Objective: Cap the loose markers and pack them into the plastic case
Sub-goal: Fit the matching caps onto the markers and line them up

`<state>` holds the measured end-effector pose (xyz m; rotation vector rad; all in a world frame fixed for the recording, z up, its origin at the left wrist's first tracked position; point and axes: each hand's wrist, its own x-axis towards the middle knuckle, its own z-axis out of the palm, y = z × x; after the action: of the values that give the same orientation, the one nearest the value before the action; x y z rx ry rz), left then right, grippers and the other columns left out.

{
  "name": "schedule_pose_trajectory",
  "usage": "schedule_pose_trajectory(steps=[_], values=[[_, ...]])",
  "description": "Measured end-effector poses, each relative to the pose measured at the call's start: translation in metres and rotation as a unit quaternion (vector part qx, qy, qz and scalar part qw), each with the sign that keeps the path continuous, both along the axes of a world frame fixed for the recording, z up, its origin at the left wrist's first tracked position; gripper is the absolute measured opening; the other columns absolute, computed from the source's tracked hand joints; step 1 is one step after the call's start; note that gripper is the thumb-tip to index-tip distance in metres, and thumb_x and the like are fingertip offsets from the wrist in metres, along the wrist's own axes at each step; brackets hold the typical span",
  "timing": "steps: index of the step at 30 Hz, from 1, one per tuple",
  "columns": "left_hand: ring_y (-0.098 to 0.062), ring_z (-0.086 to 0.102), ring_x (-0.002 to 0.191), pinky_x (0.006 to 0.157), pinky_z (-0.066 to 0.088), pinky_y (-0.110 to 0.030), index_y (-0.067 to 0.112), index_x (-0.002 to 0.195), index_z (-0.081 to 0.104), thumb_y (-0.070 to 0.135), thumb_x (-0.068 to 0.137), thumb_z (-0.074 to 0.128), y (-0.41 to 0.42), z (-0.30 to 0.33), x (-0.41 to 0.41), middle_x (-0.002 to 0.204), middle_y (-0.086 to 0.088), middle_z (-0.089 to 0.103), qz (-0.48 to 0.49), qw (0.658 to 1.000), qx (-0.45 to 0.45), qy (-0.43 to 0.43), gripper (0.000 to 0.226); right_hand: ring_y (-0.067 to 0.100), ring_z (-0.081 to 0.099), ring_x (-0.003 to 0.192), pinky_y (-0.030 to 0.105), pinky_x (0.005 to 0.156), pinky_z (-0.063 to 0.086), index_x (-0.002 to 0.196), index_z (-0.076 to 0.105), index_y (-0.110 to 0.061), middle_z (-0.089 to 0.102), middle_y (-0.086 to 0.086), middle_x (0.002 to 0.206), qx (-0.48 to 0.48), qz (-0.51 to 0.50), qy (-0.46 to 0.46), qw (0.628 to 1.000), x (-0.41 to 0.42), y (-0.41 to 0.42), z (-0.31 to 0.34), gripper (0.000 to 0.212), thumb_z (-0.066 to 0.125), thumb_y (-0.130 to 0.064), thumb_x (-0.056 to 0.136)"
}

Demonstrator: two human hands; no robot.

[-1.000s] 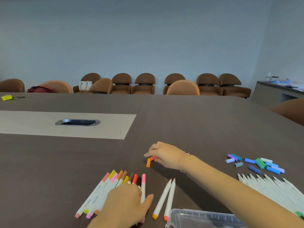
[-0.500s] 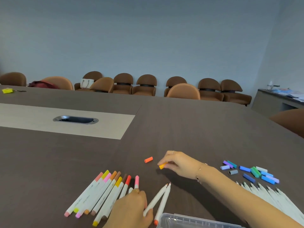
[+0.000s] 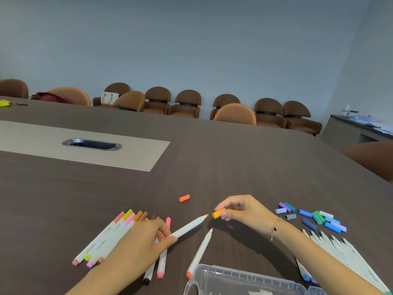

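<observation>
My left hand (image 3: 146, 239) grips a white uncapped marker with an orange tip (image 3: 189, 226), lifted and pointing up-right. My right hand (image 3: 242, 209) pinches an orange cap (image 3: 218, 213) a short gap from that tip. A second uncapped marker with a red-orange tip (image 3: 200, 252) lies on the table beside the clear plastic case (image 3: 240, 279) at the bottom edge. A loose red-orange cap (image 3: 184, 198) lies farther out. A row of capped markers (image 3: 110, 233) lies under and left of my left hand.
A heap of blue, green, purple and grey caps (image 3: 312, 217) lies at the right, above a fan of uncapped white markers (image 3: 340, 250). The dark table has a light inset with a metal cable slot (image 3: 91, 144). Brown chairs line the far wall.
My left hand has picked one uncapped marker off the table and raised its tip. My right hand has carried the orange cap right and nearer, up to that tip.
</observation>
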<state>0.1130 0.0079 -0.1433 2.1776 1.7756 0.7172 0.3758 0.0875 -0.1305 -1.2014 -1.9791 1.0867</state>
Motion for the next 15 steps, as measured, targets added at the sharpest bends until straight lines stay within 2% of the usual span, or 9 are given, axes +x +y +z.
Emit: schedule_pose_trajectory(steps=[2,4,6,8,11,15], values=[[0.009,0.052,0.084,0.083,0.028,-0.004,0.034,0.082,0.06,0.049,0.088,0.056,-0.0004,0.0,0.0018,0.081,0.017,0.064,0.0,1.0,-0.013,-0.016,0.016,0.004,0.064,0.075,0.015,0.07,0.051,0.09,0.073,-0.018,0.071,-0.004,0.083,0.002,0.001,0.0,1.0,-0.0034,-0.0023,-0.0005,0.013,0.063,-0.011,0.088],[0.004,0.056,0.08,0.088,0.031,-0.009,0.037,0.073,0.054,0.049,0.087,0.056,0.0002,-0.0004,0.0035,0.076,0.017,0.061,0.002,1.0,-0.025,-0.008,0.019,0.003,0.063,0.074,0.015,0.071,0.051,0.089,0.073,-0.021,0.07,-0.005,0.083,0.007,0.001,-0.001,1.0,-0.0065,-0.0032,-0.0015,0.014,0.062,-0.012,0.088],[0.001,0.057,0.079,0.085,0.026,-0.009,0.039,0.069,0.048,0.049,0.088,0.057,0.0012,0.0002,0.0048,0.073,0.019,0.058,0.01,0.999,-0.033,-0.004,0.023,0.003,0.063,0.075,0.014,0.072,0.051,0.088,0.072,-0.024,0.069,-0.007,0.084,0.019,-0.005,-0.008,1.0,-0.0085,-0.0034,-0.0022,0.014,0.062,-0.013,0.088],[0.0,0.057,0.08,0.082,0.025,-0.007,0.04,0.068,0.047,0.049,0.088,0.056,0.0018,0.0005,0.0047,0.072,0.02,0.057,0.011,1.0,-0.024,-0.003,0.024,0.003,0.063,0.077,0.015,0.073,0.052,0.088,0.071,-0.024,0.069,-0.004,0.087,0.027,-0.014,-0.009,0.999,-0.0086,-0.0031,-0.0027,0.014,0.062,-0.014,0.088],[0.001,0.056,0.078,0.069,0.028,-0.003,0.04,0.067,0.046,0.05,0.087,0.056,0.0009,0.0005,0.0046,0.071,0.021,0.056,0.014,1.0,-0.02,-0.001,0.025,0.003,0.063,0.076,0.016,0.073,0.053,0.088,0.071,-0.025,0.069,-0.003,0.087,0.024,-0.013,-0.01,1.0,-0.0076,-0.0044,-0.0025,0.015,0.062,-0.014,0.089],[0.001,0.057,0.074,0.068,0.026,0.002,0.041,0.068,0.048,0.049,0.087,0.056,0.003,-0.0024,0.005,0.073,0.019,0.059,-0.007,0.999,-0.036,-0.006,0.023,0.002,0.064,0.077,0.015,0.072,0.052,0.091,0.071,-0.023,0.069,-0.007,0.087,0.01,0.0,-0.019,1.0,-0.0108,-0.0068,-0.0045,0.014,0.062,-0.014,0.089]])
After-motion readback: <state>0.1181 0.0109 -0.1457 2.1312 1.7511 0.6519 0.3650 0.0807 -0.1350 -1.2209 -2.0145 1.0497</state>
